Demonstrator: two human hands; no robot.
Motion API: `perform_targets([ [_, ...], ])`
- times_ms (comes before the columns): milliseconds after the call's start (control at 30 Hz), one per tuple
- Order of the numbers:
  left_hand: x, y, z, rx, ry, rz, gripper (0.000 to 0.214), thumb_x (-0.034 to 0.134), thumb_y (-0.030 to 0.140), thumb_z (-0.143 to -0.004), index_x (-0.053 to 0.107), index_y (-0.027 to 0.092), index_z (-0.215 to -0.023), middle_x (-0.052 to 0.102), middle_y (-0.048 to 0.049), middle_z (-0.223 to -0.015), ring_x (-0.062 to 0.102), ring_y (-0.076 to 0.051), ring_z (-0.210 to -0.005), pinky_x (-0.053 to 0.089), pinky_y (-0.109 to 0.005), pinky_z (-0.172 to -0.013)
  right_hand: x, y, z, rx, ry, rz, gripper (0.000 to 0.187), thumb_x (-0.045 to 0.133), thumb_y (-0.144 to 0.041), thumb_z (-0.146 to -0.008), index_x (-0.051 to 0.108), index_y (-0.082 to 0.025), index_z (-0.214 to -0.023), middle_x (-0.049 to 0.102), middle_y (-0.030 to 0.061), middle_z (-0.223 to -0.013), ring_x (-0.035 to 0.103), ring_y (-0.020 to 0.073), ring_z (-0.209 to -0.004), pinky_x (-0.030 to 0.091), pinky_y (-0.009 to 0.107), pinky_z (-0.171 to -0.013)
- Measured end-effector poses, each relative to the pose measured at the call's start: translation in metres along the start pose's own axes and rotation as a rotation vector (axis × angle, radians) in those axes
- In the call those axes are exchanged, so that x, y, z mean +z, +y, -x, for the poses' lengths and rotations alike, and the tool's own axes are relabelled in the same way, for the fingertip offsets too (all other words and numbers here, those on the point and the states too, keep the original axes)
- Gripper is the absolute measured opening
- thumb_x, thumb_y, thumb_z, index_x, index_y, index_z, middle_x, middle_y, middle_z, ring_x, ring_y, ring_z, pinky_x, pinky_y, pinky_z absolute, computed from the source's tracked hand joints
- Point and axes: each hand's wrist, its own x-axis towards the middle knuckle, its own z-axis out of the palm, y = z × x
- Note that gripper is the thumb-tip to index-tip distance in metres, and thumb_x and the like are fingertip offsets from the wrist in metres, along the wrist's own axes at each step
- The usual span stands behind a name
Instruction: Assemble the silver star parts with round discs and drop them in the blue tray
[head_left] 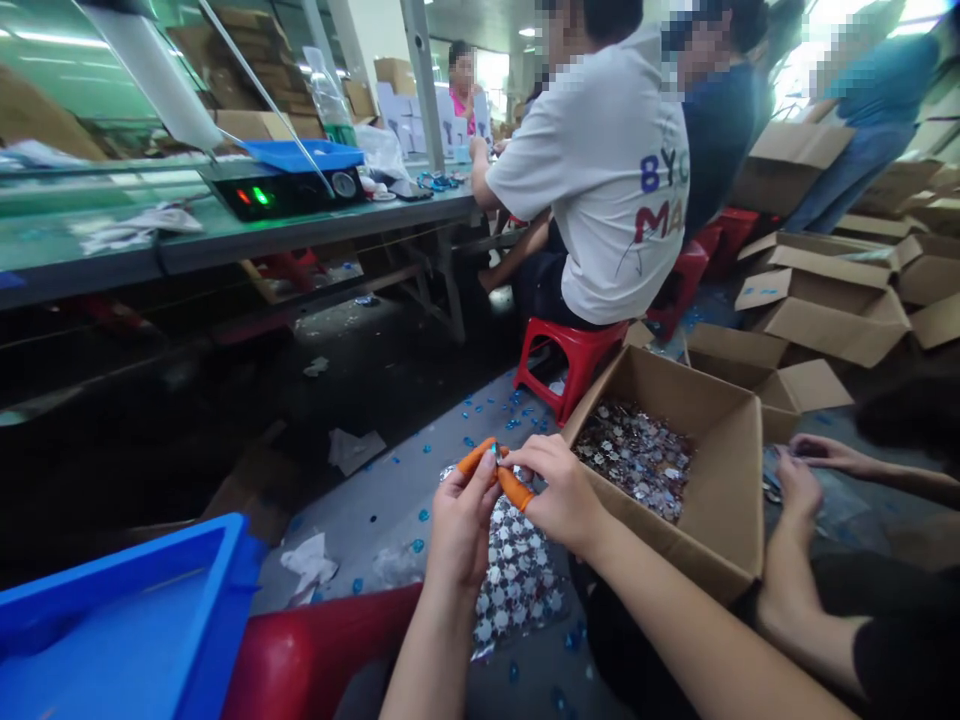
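My left hand (466,510) is closed in a pinch around a small shiny piece (496,452), partly covered by the fingers. From the right, my right hand (559,490) pinches at the same piece, its fingertips meeting those of the left. Orange finger cots cover a finger on the left hand and the thumb on the right. Below both hands lies a sheet of silvery, flower-shaped pieces (517,580). Right of my right hand stands an open cardboard box (720,480) with many small shiny pieces (637,460) in it.
A blue tray (217,600) and a red stool (300,640) are at lower left. A co-worker's hands (806,475) work beyond the box. Ahead, a person in a white shirt (607,170) sits on a red stool (570,355) by a long workbench (300,225). Blue bits litter the floor.
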Motion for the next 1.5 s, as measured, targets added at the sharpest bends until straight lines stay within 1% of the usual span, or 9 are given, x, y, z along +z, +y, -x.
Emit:
perform_targets([
  [100, -0.003, -0.004, -0.003, 0.089, 0.074, -0.074, 0.053, 0.089, 0.036, -0.068, 0.072, 0.013, -0.112, 0.072, -0.0152, -0.113, 0.068, -0.027, -0.108, 0.055, -0.034, -0.091, 0.002, -0.001, 0.0, 0.054, 0.005, -0.006, 0.011, 0.072, -0.016, -0.084, 0.073, -0.019, -0.094, 0.06, -0.0001, -0.075, 0.056, 0.0156, -0.073, 0.039, 0.031, -0.072],
  [167, -0.004, -0.006, -0.003, 0.126, 0.087, -0.077, 0.054, 0.089, 0.036, -0.068, 0.072, 0.014, -0.113, 0.072, -0.0145, -0.115, 0.067, -0.027, -0.11, 0.054, -0.035, -0.093, 0.003, -0.002, 0.0, 0.073, 0.006, -0.013, 0.014, 0.074, -0.015, -0.082, 0.074, -0.019, -0.096, 0.061, 0.0, -0.074, 0.056, 0.0157, -0.072, 0.039, 0.03, -0.071],
  [367, 0.0, -0.009, -0.001, 0.057, 0.026, 0.004, 0.052, 0.09, 0.032, -0.066, 0.072, 0.015, -0.112, 0.071, -0.013, -0.118, 0.066, -0.025, -0.112, 0.051, -0.037, -0.101, 0.013, 0.004, 0.003, 0.173, 0.076, -0.13, 0.018, 0.069, -0.01, -0.081, 0.079, -0.021, -0.092, 0.06, 0.0002, -0.071, 0.054, 0.0144, -0.068, 0.04, 0.028, -0.064],
  [500, -0.006, -0.012, -0.004, 0.123, 0.099, -0.197, 0.049, 0.087, 0.036, -0.07, 0.074, 0.015, -0.112, 0.074, -0.0123, -0.112, 0.068, -0.025, -0.107, 0.051, -0.038, -0.1, 0.02, 0.011, 0.005, 0.287, 0.112, -0.295, 0.017, 0.07, -0.012, -0.079, 0.08, -0.021, -0.089, 0.057, -0.0001, -0.069, 0.049, 0.013, -0.062, 0.038, 0.026, -0.056],
  [600, -0.01, -0.012, -0.005, 0.194, 0.132, -0.336, 0.043, 0.085, 0.04, -0.073, 0.077, 0.015, -0.107, 0.075, -0.0111, -0.106, 0.069, -0.025, -0.105, 0.051, -0.037, -0.099, 0.021, 0.013, 0.005, 0.333, 0.133, -0.344, 0.014, 0.072, -0.013, -0.077, 0.08, -0.02, -0.087, 0.056, -0.0003, -0.068, 0.047, 0.0123, -0.06, 0.037, 0.025, -0.054],
  [867, -0.01, -0.011, -0.003, 0.15, 0.133, -0.331, 0.043, 0.086, 0.043, -0.069, 0.079, 0.013, -0.098, 0.076, -0.0109, -0.097, 0.07, -0.025, -0.096, 0.054, -0.035, -0.091, 0.02, 0.012, 0.004, 0.313, 0.116, -0.322, 0.015, 0.072, -0.012, -0.076, 0.081, -0.019, -0.085, 0.057, 0.0001, -0.068, 0.048, 0.0121, -0.06, 0.038, 0.025, -0.055],
  [1100, -0.011, -0.012, -0.006, 0.186, 0.122, -0.417, 0.04, 0.084, 0.045, -0.07, 0.079, 0.011, -0.091, 0.077, -0.0104, -0.09, 0.068, -0.024, -0.089, 0.052, -0.032, -0.086, 0.021, 0.017, 0.007, 0.274, 0.07, -0.247, 0.014, 0.071, -0.012, -0.078, 0.08, -0.019, -0.085, 0.062, 0.0018, -0.07, 0.051, 0.0129, -0.061, 0.039, 0.025, -0.054],
  [1333, -0.013, -0.014, -0.005, 0.295, 0.168, -0.571, 0.034, 0.078, 0.045, -0.074, 0.078, 0.012, -0.08, 0.074, -0.0088, -0.079, 0.066, -0.021, -0.077, 0.051, -0.03, -0.075, 0.017, 0.012, 0.007, 0.156, -0.002, -0.056, 0.021, 0.069, -0.006, -0.079, 0.08, -0.021, -0.087, 0.065, 0.0017, -0.072, 0.056, 0.0153, -0.069, 0.041, 0.03, -0.067],
  [1500, -0.015, -0.019, -0.01, 0.313, 0.189, -0.568, 0.03, 0.077, 0.041, -0.074, 0.076, 0.012, -0.077, 0.073, -0.0078, -0.075, 0.064, -0.019, -0.073, 0.05, -0.029, -0.073, 0.016, 0.01, 0.008, 0.167, -0.014, -0.046, 0.024, 0.069, -0.003, -0.077, 0.08, -0.022, -0.086, 0.064, 0.0012, -0.07, 0.056, 0.0149, -0.067, 0.039, 0.028, -0.064],
])
